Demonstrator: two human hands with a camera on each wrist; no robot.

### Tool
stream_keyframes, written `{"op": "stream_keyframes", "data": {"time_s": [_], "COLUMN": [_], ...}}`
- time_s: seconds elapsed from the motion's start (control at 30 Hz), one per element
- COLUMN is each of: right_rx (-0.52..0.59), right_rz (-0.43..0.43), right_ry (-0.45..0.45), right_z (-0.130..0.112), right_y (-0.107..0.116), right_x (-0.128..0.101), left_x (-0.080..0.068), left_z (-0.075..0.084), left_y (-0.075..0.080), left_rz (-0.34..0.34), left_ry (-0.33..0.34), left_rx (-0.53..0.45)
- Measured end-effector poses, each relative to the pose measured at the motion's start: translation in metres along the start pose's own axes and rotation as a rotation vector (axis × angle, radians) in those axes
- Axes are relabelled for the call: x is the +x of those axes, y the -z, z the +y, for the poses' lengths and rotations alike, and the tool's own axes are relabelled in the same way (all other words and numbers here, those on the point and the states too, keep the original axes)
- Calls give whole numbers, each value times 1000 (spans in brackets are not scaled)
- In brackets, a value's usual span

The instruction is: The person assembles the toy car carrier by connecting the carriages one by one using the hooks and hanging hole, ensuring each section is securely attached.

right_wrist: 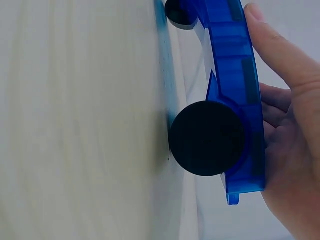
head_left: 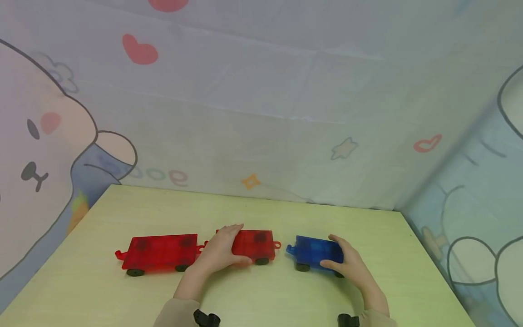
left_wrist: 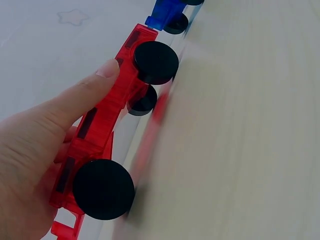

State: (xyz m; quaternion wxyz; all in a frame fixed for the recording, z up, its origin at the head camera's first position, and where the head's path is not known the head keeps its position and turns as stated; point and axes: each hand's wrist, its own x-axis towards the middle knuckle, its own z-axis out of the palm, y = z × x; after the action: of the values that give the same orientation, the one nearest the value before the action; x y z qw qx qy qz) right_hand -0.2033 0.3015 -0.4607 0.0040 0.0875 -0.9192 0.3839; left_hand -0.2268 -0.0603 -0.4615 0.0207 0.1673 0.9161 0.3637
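In the head view, my left hand (head_left: 219, 252) grips a translucent red toy train car (head_left: 254, 243) from above, thumb along its near side. The black wheels of this car (left_wrist: 103, 189) stand at the tabletop in the left wrist view. Over on the right, my right hand (head_left: 352, 262) holds a translucent blue toy train car (head_left: 312, 249) between thumb and fingers. Its hook points left toward the red car's ring, with a small gap between them in the head view. A longer red toy train car (head_left: 161, 250) lies left of my left hand, its ring end close to the held red car.
All the cars stand in a row on a pale wooden table (head_left: 265, 299). A cloth backdrop (head_left: 261, 91) printed with hearts, stars and cartoon animals hangs behind the table and along its sides. Black camera mounts (head_left: 206, 319) sit at both wrists.
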Motion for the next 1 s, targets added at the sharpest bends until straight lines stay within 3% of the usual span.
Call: {"op": "stream_keyframes", "data": {"time_s": [0.7,1.0], "right_rx": [-31,-29], "right_rz": [-67,-76], "right_ry": [-36,-14], "right_z": [-7,-9], "right_y": [1,0], "right_x": [1,1], "left_x": [4,3], "left_z": [-3,-3], "left_y": [-1,1], "left_rz": [18,25], "left_ry": [-43,-49], "left_rx": [14,-54]}}
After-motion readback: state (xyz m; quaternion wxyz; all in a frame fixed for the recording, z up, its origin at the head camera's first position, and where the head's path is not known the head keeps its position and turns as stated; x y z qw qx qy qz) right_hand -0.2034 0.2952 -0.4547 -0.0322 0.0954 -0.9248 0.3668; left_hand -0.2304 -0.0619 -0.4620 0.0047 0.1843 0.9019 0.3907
